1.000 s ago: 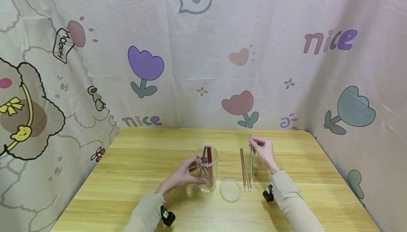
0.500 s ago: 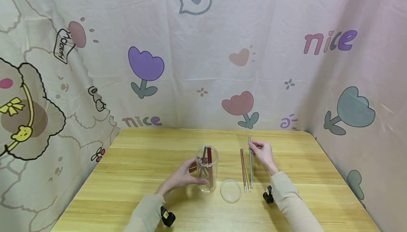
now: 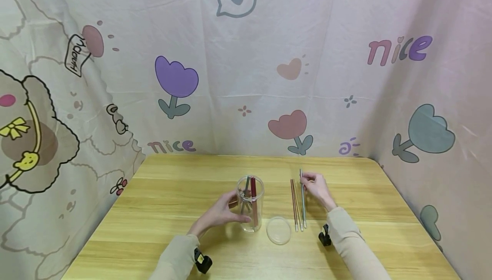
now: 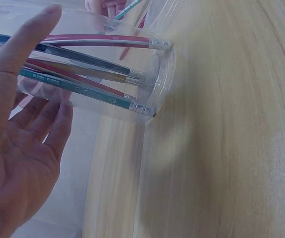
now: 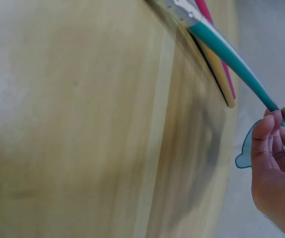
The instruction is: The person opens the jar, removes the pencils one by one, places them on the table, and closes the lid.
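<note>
My left hand (image 3: 222,212) holds a clear plastic jar (image 3: 259,207) upright on the table, thumb on one side and fingers round the other. Inside it stand several pencils; in the left wrist view a green pencil (image 4: 83,90) and others have their eraser ends at the jar's base. To the right, my right hand (image 3: 316,187) pinches a teal pencil (image 5: 234,62) near its far end, its metal eraser end pointing toward me. Beside that pencil lie red and yellow pencils (image 3: 294,205). A round clear lid (image 3: 278,230) lies flat between the jar and these pencils.
The wooden table (image 3: 161,194) meets a printed cloth backdrop (image 3: 246,79) at its far edge. More cloth hangs at the left and right sides. A small black camera (image 3: 203,262) sits at the left wrist, another camera (image 3: 324,234) at the right.
My right hand and the teal pencil have come slightly toward me and lower, closer to the pencils on the table. The left hand and jar have stayed in place.
</note>
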A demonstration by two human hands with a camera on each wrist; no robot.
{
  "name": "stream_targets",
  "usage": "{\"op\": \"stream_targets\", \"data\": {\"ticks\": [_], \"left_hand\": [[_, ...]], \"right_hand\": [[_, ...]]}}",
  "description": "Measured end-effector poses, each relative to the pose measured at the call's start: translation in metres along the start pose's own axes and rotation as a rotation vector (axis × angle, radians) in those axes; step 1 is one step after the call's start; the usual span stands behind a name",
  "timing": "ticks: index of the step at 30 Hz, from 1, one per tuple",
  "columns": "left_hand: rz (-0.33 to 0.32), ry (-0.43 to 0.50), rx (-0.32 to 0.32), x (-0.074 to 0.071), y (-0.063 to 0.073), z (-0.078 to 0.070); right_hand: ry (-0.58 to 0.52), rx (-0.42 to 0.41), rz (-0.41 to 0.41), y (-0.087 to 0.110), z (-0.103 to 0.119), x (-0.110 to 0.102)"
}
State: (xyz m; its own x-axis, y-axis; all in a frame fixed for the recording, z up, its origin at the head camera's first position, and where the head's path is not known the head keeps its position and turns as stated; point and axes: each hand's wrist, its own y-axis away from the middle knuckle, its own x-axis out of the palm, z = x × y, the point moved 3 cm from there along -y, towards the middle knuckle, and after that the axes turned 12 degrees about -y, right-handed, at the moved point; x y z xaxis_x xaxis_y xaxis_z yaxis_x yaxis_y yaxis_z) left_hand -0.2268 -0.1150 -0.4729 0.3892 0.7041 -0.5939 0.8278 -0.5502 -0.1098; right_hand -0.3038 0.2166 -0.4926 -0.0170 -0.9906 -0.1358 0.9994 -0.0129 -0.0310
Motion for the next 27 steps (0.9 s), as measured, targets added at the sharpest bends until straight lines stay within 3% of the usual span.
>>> {"op": "stream_targets", "data": {"ticks": [27], "left_hand": [[-0.003, -0.007, -0.004, -0.001, 0.0, 0.0]], "right_hand": [[-0.002, 0.092, 0.152, 0.003, -0.014, 0.006]]}}
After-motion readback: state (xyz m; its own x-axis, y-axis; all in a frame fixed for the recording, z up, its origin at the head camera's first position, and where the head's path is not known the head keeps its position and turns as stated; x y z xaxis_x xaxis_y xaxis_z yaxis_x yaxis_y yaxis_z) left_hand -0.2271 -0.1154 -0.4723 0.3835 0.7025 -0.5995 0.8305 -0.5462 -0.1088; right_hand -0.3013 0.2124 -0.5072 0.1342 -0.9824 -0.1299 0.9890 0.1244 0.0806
